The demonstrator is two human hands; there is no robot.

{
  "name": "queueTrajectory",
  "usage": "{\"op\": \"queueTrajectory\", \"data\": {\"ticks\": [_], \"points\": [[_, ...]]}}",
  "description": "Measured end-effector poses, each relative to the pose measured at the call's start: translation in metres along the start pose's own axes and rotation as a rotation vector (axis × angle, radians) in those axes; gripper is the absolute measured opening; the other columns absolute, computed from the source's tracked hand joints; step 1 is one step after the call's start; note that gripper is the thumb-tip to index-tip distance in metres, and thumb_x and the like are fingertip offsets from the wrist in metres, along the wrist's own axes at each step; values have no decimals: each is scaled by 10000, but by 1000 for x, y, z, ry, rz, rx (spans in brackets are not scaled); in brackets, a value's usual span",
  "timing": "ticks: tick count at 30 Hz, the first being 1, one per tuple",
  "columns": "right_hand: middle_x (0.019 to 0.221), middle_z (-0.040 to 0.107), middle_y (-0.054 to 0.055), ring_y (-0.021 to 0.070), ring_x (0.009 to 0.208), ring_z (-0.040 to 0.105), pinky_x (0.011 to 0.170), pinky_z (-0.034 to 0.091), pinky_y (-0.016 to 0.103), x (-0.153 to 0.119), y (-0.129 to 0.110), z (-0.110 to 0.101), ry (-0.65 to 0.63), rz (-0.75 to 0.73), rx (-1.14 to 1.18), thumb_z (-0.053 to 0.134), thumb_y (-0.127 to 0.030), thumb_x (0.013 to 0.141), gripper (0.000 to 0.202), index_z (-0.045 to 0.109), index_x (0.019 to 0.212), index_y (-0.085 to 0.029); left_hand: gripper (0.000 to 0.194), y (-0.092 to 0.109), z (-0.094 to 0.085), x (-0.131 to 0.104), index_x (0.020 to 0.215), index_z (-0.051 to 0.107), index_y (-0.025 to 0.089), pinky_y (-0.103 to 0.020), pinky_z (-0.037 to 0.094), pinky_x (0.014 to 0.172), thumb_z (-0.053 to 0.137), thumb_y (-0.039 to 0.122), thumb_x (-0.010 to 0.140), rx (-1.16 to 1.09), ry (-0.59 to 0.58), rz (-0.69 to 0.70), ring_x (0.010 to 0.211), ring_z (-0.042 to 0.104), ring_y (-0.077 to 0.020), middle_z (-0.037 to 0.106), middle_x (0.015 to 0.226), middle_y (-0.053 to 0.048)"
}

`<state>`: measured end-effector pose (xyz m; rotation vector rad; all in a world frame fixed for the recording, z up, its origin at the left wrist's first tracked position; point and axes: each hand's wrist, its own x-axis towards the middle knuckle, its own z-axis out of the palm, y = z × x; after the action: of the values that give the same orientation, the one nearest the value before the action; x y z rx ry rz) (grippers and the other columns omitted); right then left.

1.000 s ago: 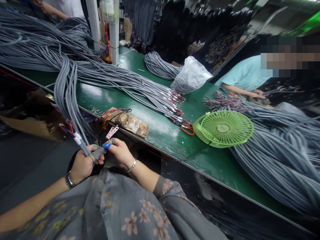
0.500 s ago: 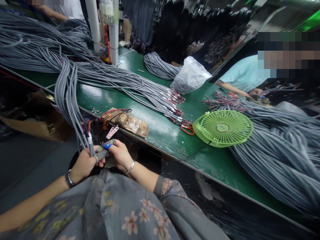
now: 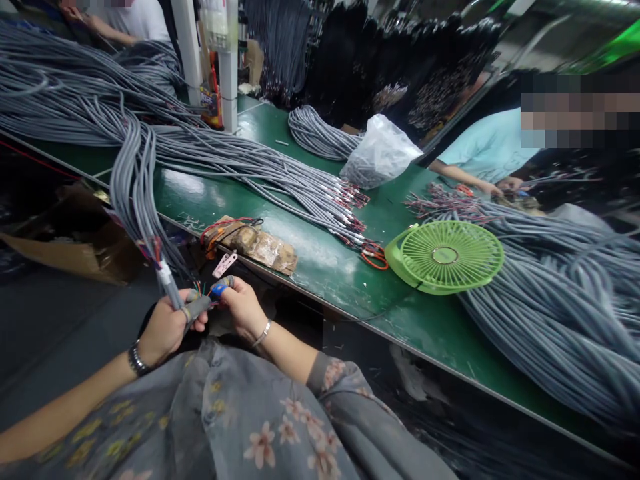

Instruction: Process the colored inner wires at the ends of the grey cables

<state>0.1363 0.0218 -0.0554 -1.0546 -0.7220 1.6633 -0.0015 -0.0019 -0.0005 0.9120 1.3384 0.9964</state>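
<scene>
My left hand [image 3: 167, 328] is closed around a grey cable [image 3: 173, 293] below the table's front edge. Thin coloured wires [image 3: 202, 288] fan out by its taped fingertips. Close on the right, my right hand [image 3: 246, 312] pinches at these wires, with blue wrapping on its thumb and grey wrapping on a finger. The exact pinch point is partly hidden by the fingers. Just above my left hand, a white-sleeved cable end [image 3: 164, 272] shows red and blue wires. It belongs with the grey cable bundle [image 3: 133, 167] drooping over the edge.
On the green table [image 3: 320, 260] lie more grey cables [image 3: 260, 167], a taped wooden block [image 3: 265, 248], a green fan [image 3: 445, 257] and a plastic bag [image 3: 377, 153]. Two people work across the table. An open cardboard box [image 3: 75, 250] is at lower left.
The white-sleeved cable end has tilted and shifted left. My hands have drawn slightly apart, and the coloured wires between them show more.
</scene>
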Motion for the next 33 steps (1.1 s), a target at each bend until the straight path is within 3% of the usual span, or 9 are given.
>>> {"op": "queueTrajectory", "data": {"ticks": [4, 7, 12, 17, 21, 28, 33], "points": [[582, 585, -71, 122, 553, 491, 524, 432, 237, 7, 1, -1, 69, 74, 92, 835, -272, 689, 247, 591, 667, -253, 406, -2, -2, 0, 493, 694, 233, -244, 459, 424, 990, 509, 511, 36, -51, 19, 412, 549, -140, 645, 461, -19], [594, 553, -79, 107, 539, 448, 516, 445, 218, 11, -7, -9, 121, 122, 183, 853, -304, 747, 278, 585, 693, -256, 355, 0, -7, 1, 512, 692, 236, -254, 444, 423, 959, 466, 552, 14, -64, 29, 417, 536, -142, 631, 472, -22], [699, 667, -4, 112, 585, 542, 564, 507, 221, 16, -20, -16, 23, 158, 234, 881, -602, 907, 453, 702, 761, -213, 335, 10, -9, 4, 559, 709, 240, -268, 404, 402, 964, 456, 556, -34, -114, 2, 418, 505, -148, 599, 471, -13], [729, 719, 29, 148, 638, 580, 584, 525, 245, 28, -31, -6, -84, 81, 167, 864, -776, 901, 582, 765, 823, -208, 347, 22, 3, 7, 515, 692, 228, -248, 374, 398, 969, 435, 508, -74, -111, -24, 415, 476, -124, 595, 453, -5], [730, 724, 28, 163, 646, 596, 592, 545, 263, 32, -34, -2, -117, 63, 166, 884, -780, 885, 582, 790, 868, -206, 340, 24, 9, 10, 543, 706, 214, -229, 376, 408, 963, 434, 505, -78, -122, -48, 419, 487, -115, 597, 456, 3], [736, 715, 23, 182, 678, 645, 627, 577, 282, 31, -31, 2, -50, 76, 264, 944, -704, 864, 513, 772, 834, -221, 366, 19, 14, 13, 502, 666, 213, -217, 377, 408, 942, 454, 489, -38, -105, -78, 418, 495, -109, 587, 455, -2], [745, 718, 26, 166, 658, 623, 595, 536, 260, 31, -30, 4, -58, 128, 302, 905, -707, 913, 526, 758, 841, -207, 395, 20, 16, 11, 476, 665, 219, -208, 367, 399, 964, 475, 447, -27, -86, -94, 405, 478, -99, 582, 435, 1]]}}
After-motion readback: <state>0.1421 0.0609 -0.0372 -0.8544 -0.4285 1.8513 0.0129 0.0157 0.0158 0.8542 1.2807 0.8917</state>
